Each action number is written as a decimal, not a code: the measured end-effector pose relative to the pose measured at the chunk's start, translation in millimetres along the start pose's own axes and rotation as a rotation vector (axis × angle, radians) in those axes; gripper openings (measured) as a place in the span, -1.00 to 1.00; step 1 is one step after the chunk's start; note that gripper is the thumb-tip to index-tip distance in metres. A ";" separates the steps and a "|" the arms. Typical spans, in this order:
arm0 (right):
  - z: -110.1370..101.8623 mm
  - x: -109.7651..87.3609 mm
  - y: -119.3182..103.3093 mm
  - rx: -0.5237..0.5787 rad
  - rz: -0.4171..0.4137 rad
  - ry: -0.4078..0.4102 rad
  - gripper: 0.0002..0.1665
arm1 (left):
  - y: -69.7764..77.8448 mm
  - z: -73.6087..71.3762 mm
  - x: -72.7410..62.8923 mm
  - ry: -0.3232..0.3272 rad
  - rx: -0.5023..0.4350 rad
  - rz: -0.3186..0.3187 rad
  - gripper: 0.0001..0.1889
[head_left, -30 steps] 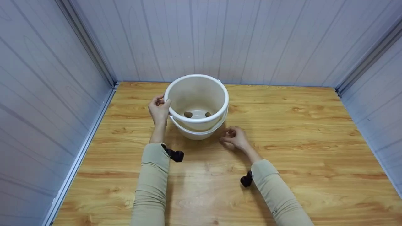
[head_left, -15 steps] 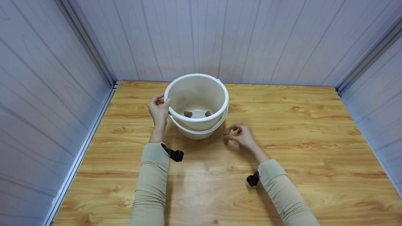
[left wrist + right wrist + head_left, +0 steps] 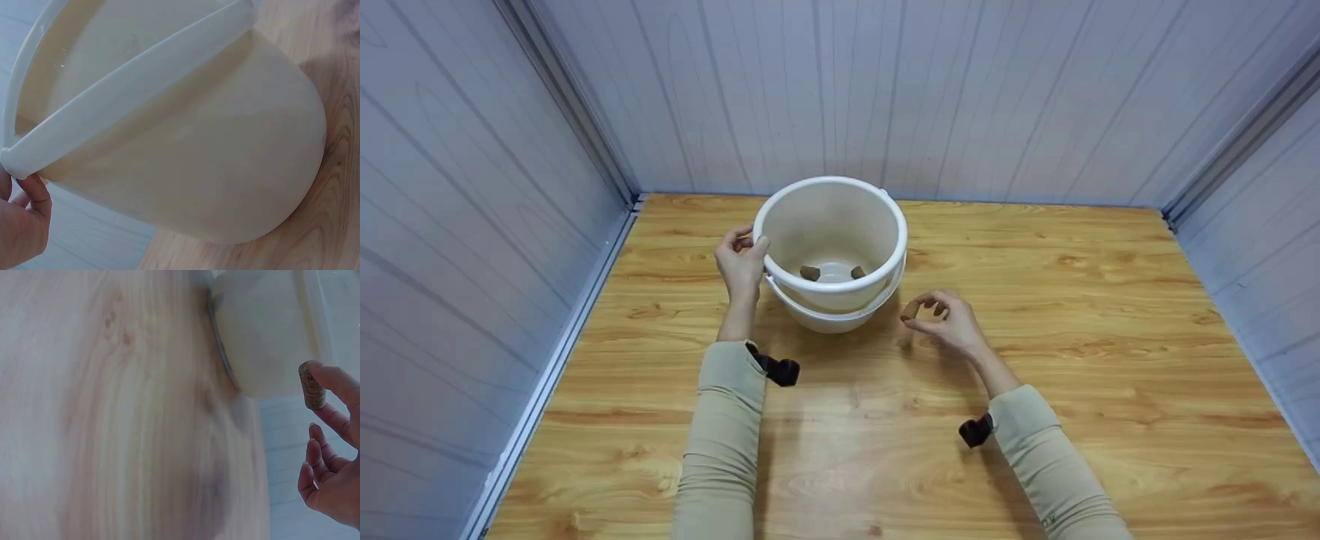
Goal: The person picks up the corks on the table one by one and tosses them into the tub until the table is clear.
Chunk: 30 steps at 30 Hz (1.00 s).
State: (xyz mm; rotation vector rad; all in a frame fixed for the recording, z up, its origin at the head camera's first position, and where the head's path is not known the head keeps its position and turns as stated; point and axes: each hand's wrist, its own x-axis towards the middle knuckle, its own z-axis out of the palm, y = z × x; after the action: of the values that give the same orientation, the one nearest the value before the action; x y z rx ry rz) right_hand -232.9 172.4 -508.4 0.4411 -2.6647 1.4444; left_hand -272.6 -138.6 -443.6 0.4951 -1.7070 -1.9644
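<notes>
A white plastic bucket [image 3: 826, 304] stands on the wood-patterned surface, its thin handle hanging down at the near side. My left hand [image 3: 741, 264] grips the rim at its left, thumb over the edge; the left wrist view shows curled fingers [image 3: 38, 194] beneath the rim. To the bucket's right, my right hand [image 3: 952, 322] pinches a brown cork [image 3: 312, 386] by its ends between thumb and forefinger, held above the surface. Two similar brown corks, a left one [image 3: 810, 274] and a right one [image 3: 858, 272], lie inside on the bucket's bottom.
A pale panelled wall [image 3: 960, 97] rises close behind the bucket. Side walls stand at the left [image 3: 472, 225] and right [image 3: 1260, 300]. The wooden surface [image 3: 1095, 315] stretches between them. Dark wrist cameras jut inward from both sleeves.
My right hand has drawn a little to the right, away from the bucket, and has risen slightly with the cork. The left hand and the bucket have stayed in place.
</notes>
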 end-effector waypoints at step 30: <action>-24.2 9.6 -60.2 0.036 -0.173 0.019 -0.61 | 2.7 -0.3 0.3 0.001 0.029 -0.026 -0.72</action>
State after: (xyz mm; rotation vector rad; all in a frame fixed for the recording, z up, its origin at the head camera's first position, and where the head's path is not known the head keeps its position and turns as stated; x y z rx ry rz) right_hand -226.4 159.5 -444.5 0.6401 -2.5183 1.4391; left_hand -272.4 -139.3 -440.9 0.5312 -1.7389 -1.9590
